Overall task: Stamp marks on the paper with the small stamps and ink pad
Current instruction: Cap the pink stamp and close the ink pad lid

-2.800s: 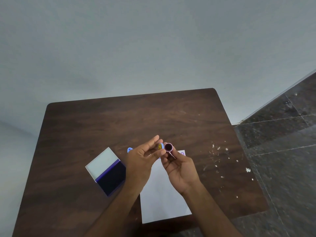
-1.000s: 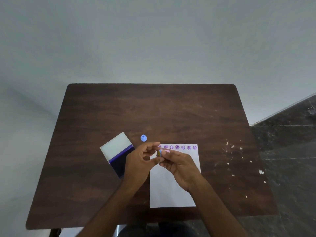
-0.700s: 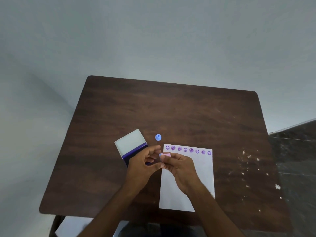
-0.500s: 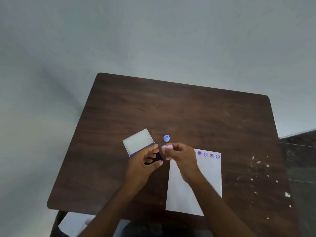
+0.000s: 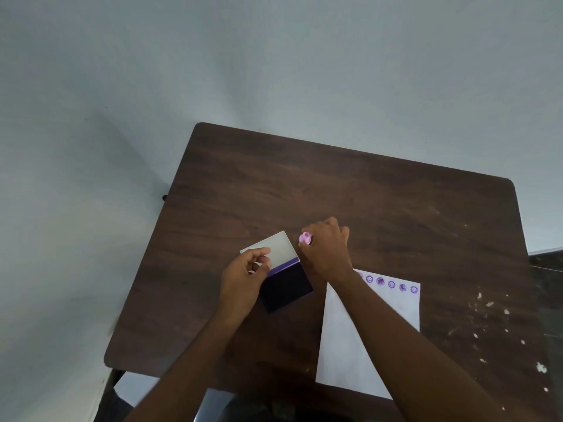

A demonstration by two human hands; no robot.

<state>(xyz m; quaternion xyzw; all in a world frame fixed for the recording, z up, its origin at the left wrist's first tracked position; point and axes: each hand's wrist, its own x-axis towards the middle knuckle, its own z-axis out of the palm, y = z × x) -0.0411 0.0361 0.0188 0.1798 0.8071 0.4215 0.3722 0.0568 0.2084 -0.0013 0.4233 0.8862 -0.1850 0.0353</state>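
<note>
My right hand (image 5: 327, 252) pinches a small pink stamp (image 5: 305, 238) just beyond the far right corner of the ink pad, low over the table. The ink pad lies open, with its white lid (image 5: 278, 245) folded back and its dark purple pad (image 5: 288, 289) facing up. My left hand (image 5: 243, 280) hovers at the pad's left side with its fingers curled near the lid. Whether it holds anything is hidden. The white paper (image 5: 350, 345) lies to the right under my right forearm. A row of purple marks (image 5: 391, 284) runs along its far edge.
The dark wooden table (image 5: 335, 193) stands against a pale wall. White specks (image 5: 487, 309) dot its right side. Dark floor tiles (image 5: 548, 263) show past the right edge. A pale sheet (image 5: 137, 388) lies below the table's near left corner.
My right hand has carried the pink stamp away from my left hand, to the far side of the ink pad. The blue stamp on the table is now hidden. The view swung left.
</note>
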